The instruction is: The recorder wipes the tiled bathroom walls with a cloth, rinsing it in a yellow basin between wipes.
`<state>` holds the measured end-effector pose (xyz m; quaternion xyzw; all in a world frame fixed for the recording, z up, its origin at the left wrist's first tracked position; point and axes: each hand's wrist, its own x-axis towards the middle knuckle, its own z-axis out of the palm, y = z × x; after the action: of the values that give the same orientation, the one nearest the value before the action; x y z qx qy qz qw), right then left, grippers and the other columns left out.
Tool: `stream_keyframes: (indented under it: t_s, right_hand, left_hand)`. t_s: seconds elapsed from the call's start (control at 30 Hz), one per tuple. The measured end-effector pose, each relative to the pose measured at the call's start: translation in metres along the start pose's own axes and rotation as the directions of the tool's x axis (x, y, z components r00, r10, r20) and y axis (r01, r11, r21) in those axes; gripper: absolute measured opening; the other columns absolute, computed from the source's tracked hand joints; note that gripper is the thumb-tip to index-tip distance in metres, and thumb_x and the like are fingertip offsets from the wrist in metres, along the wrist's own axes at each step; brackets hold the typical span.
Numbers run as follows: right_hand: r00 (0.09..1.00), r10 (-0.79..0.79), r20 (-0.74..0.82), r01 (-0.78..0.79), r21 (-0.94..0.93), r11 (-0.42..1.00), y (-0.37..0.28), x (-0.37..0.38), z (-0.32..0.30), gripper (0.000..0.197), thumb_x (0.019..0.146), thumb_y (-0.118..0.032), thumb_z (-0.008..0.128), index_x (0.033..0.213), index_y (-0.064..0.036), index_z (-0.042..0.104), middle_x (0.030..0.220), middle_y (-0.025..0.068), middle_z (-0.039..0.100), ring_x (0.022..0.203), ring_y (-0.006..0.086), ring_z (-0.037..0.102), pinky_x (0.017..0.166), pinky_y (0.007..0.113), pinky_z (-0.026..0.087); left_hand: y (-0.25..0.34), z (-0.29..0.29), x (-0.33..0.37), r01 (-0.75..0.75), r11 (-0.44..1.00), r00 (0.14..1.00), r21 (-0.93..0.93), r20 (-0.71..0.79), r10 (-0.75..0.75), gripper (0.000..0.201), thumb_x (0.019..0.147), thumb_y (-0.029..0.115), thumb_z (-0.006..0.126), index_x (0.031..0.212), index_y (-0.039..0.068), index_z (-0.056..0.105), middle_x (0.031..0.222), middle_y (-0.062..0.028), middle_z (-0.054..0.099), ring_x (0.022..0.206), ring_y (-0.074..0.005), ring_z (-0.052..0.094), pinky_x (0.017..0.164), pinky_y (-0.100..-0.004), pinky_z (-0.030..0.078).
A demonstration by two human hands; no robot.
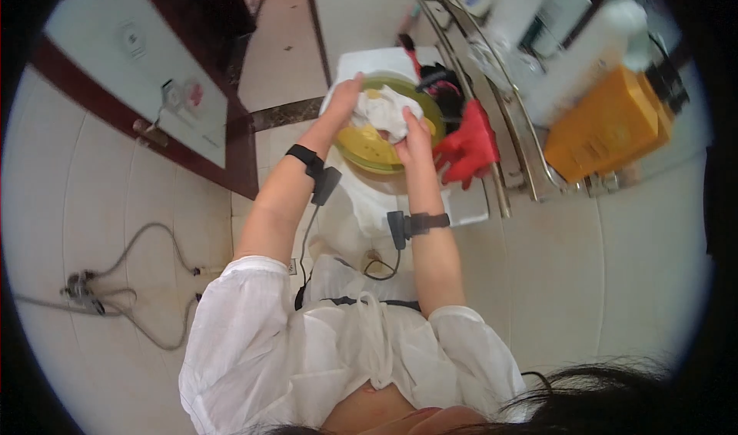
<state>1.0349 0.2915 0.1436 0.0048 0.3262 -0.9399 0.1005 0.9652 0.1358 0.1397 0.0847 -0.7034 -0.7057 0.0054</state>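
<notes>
Over the basin, the right hand pinches a cloth, perhaps so drips land inside. The left hand meets it; its finger grip I cannot tell.

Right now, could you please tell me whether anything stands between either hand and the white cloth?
Nothing visible does: the left hand and the right hand both hold the white cloth; the red glove hangs to their right.
</notes>
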Motion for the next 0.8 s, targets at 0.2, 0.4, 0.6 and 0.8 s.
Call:
stream_keyframes:
  t_s: [0.2,0.4,0.6,0.8]
  right_hand:
    - [0.996,0.07,0.062,-0.045,-0.347,0.937,0.016,0.008,0.079,0.027,0.086,-0.023,0.044,0.106,-0.0041,0.042,0.094,0.0083,0.053,0.083,0.0194,0.054,0.07,0.034,0.047]
    - [0.827,0.358,0.434,0.036,-0.676,0.736,0.135,-0.052,0.196,0.022,0.084,-0.023,0.047,0.094,-0.0024,0.05,0.082,0.0039,0.053,0.074,0.0108,0.048,0.064,0.026,0.04]
    - [0.395,0.63,0.668,0.335,-0.744,0.579,0.266,-0.193,0.255,0.025,0.082,-0.025,0.05,0.081,-0.0003,0.051,0.075,0.0037,0.054,0.068,0.0111,0.048,0.063,0.027,0.04]
    - [-0.092,0.81,0.579,0.3,-0.76,0.577,0.365,-0.369,0.292,0.027,0.084,-0.026,0.046,0.089,-0.0001,0.05,0.08,0.0042,0.053,0.075,0.0102,0.045,0.068,0.025,0.038]
  left_hand:
    - [0.06,-0.078,-0.094,-0.049,0.997,0.93,0.054,0.367,0.025,0.029,0.073,0.02,0.06,0.096,0.003,0.052,0.088,-0.0038,0.055,0.082,-0.0119,0.052,0.072,-0.0253,0.043]
    - [0.052,-0.22,-0.259,-0.173,0.908,0.981,0.382,-0.02,0.195,0.039,0.066,0.017,0.063,0.1,0.003,0.05,0.089,-0.0054,0.056,0.084,-0.0127,0.051,0.073,-0.0261,0.042]
    - [-0.022,-0.273,-0.465,0.145,0.95,0.881,0.276,-0.473,0.003,0.031,0.067,0.019,0.056,0.093,0.001,0.054,0.088,-0.0071,0.057,0.081,-0.0159,0.053,0.074,-0.0295,0.041]
    - [-0.06,-0.265,-0.658,0.125,0.991,0.495,0.055,-0.869,-0.014,0.022,0.072,0.011,0.05,0.09,0.0,0.056,0.084,-0.0066,0.058,0.079,-0.014,0.052,0.072,-0.029,0.04]
